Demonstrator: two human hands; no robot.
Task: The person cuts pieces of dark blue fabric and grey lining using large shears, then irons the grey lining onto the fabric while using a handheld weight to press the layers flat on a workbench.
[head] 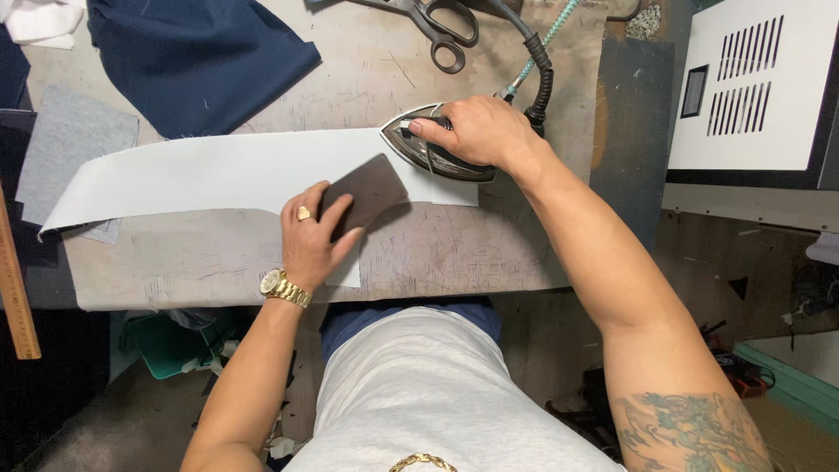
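Gripping the handle of a dark metal steam iron point(434, 146), the right hand point(476, 131) keeps a full, closed grip on it; the iron's nose rests on the right end of a long curved strip of white fabric point(218, 170). Just below the iron, the left hand point(312, 238) presses flat, fingers spread, on a brown rounded card template point(371, 190) lying over the strip. Above the iron on the worn table point(437, 253) lie black scissors point(437, 26); a navy cloth point(197, 57) sits further left.
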